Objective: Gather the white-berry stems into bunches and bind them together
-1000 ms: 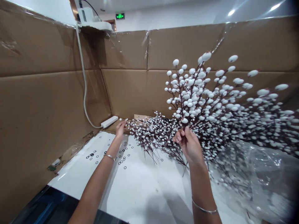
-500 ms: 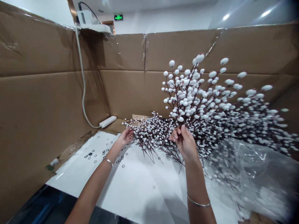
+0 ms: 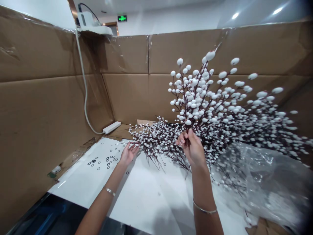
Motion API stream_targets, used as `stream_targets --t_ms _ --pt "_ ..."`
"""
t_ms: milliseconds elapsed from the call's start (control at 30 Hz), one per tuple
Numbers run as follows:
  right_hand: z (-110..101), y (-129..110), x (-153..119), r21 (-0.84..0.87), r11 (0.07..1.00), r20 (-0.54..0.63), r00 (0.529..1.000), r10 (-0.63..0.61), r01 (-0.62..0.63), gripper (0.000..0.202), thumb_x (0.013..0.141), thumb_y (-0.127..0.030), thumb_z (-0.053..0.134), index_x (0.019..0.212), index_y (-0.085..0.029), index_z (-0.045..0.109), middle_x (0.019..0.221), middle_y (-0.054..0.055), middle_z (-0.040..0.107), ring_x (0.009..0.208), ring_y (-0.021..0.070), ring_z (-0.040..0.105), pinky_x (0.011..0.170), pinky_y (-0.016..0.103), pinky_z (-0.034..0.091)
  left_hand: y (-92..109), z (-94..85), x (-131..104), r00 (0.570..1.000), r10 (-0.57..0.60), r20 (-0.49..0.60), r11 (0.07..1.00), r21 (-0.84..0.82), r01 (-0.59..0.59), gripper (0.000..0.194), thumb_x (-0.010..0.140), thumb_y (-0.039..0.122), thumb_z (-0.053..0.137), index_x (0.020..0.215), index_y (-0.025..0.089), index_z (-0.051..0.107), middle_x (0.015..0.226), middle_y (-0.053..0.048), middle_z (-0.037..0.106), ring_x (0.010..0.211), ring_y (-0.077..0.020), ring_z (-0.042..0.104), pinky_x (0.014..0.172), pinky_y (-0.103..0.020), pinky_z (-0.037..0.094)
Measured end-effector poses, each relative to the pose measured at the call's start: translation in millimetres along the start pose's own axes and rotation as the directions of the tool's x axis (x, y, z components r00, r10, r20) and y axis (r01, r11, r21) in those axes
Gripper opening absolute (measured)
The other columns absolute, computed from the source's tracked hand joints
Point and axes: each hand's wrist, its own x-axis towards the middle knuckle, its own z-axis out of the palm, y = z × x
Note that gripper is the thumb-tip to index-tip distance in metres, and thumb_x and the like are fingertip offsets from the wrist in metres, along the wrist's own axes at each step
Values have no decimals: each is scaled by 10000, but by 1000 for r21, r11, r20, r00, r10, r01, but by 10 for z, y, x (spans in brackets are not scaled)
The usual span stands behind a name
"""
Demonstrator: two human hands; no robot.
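My right hand (image 3: 192, 147) is closed around the stems of a bunch of white berry branches (image 3: 195, 94), which fans upward and to the right. Behind and below it lies a large pile of similar white berry stems (image 3: 161, 133), partly hidden by the bunch and my hand. My left hand (image 3: 128, 154) hovers palm up with its fingers spread, at the left end of the pile and above the white board. Small black rings (image 3: 111, 160) are scattered on the board beside that hand.
A clear plastic bag (image 3: 271, 179) lies over stems at the right. Cardboard walls (image 3: 127, 94) enclose the white work surface (image 3: 141, 195). A white power strip (image 3: 111, 127) with a cable (image 3: 85, 94) sits in the back left corner. A cardboard piece (image 3: 265, 227) lies at the lower right.
My left hand has drawn slightly left and down from the berry pile, and its fingers have opened out. My right hand still holds the bunch in nearly the same place.
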Motion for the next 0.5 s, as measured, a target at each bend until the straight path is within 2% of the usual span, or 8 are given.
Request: stream_targets --t_ms 100,200,300,367,500 --pt "4 -20 -17 0 1000 -1 1000 -5 5 409 824 -512 600 680 -176 416 583 -28 432 542 77 430 587 232 449 -62 70 -223 999 32 22 998 -59 -31 139 912 288 503 836 174 525 919 -75 664 921 -215 693 813 -352 556" --pt "5 -42 -33 2 1000 -5 1000 -11 11 407 831 -511 591 683 -177 412 585 -30 425 541 77 423 588 233 445 -62 127 -385 986 168 -9 982 -80 -168 121 886 288 542 824 185 528 924 -68 670 945 -206 688 827 -332 559" --pt "0 -55 -39 -5 1000 -7 1000 -22 22 409 826 -522 592 691 -181 411 584 -33 418 539 79 414 586 235 441 14 182 -418 957 288 -36 955 -62 -290 118 874 307 559 840 196 537 922 -60 666 950 -191 683 844 -311 559" --pt "-4 -56 -38 -10 1000 -3 1000 -27 27 406 825 -523 592 696 -183 414 585 -33 419 540 79 415 589 235 442 73 228 -375 955 294 -52 953 -60 -296 140 870 323 563 826 195 527 907 -60 656 927 -188 683 841 -314 562" --pt "-4 -49 -38 -2 1000 3 1000 -19 19 394 839 -507 582 692 -180 419 590 -28 427 547 79 428 591 234 441 123 316 -278 976 209 -61 977 -36 -211 227 818 351 638 758 177 505 820 -68 631 834 -213 686 790 -364 577"
